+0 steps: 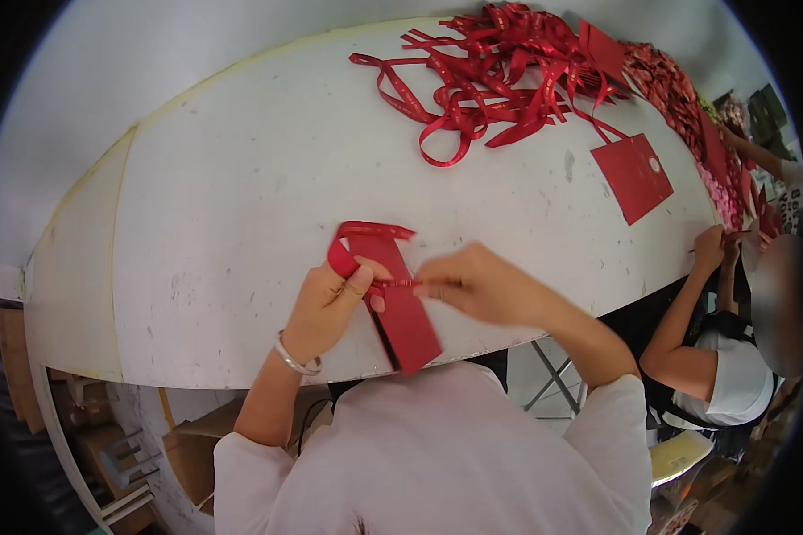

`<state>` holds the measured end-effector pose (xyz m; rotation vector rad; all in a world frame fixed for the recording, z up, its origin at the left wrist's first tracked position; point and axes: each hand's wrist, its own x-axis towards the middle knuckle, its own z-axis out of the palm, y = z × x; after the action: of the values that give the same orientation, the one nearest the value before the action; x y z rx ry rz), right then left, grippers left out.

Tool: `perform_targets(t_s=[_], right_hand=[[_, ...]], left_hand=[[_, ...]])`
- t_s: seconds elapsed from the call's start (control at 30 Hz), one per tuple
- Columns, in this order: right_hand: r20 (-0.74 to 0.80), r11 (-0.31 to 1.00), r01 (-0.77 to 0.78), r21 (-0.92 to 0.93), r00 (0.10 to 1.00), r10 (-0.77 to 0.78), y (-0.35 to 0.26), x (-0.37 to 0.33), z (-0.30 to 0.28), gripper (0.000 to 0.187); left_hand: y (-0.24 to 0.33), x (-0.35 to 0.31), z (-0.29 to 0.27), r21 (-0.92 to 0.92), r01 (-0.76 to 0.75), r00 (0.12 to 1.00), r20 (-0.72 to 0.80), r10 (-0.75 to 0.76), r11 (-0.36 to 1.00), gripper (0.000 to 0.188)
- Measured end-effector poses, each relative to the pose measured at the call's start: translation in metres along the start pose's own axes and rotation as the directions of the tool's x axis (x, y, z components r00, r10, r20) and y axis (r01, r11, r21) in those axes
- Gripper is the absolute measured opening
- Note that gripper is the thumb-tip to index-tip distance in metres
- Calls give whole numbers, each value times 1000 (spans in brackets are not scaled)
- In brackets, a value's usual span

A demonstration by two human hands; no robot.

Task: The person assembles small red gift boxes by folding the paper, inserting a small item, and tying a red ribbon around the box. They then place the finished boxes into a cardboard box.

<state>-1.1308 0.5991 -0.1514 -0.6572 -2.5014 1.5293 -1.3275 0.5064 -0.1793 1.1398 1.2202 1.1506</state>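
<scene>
A narrow red paper bag or box (409,330) is held at the table's near edge, tilted, with a dark opening along its left side. My left hand (323,303) grips its left side, thumb on top, and also pins a red ribbon (342,254) that loops up over the far end. Across the middle of the red piece runs a stretch of the ribbon with faint print. My right hand (473,283), slightly blurred, is closed in a pinch on the ribbon at the right side; its fingertips partly cover the ribbon there.
A tangled pile of red ribbons (517,80) lies at the table's far side. A red gift bag (632,178) with a round pale sticker rests right of it. More red pieces are heaped along the right edge, where another person (718,357) works. Cardboard boxes (201,446) stand below left.
</scene>
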Motion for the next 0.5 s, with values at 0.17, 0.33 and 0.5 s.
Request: perform_targets(t_s=[0.17, 0.33, 0.5], right_hand=[[-35, 916, 255, -309, 960, -278, -6, -24, 42, 9], [-321, 775, 283, 564, 941, -110, 26, 4, 47, 19], [-211, 579, 193, 792, 977, -37, 45, 9, 57, 23]], left_hand=[[2, 6, -10, 207, -111, 972, 225, 64, 972, 4], [5, 11, -8, 364, -230, 947, 297, 121, 903, 10], [-2, 7, 3, 433, -293, 955, 173, 241, 852, 17]])
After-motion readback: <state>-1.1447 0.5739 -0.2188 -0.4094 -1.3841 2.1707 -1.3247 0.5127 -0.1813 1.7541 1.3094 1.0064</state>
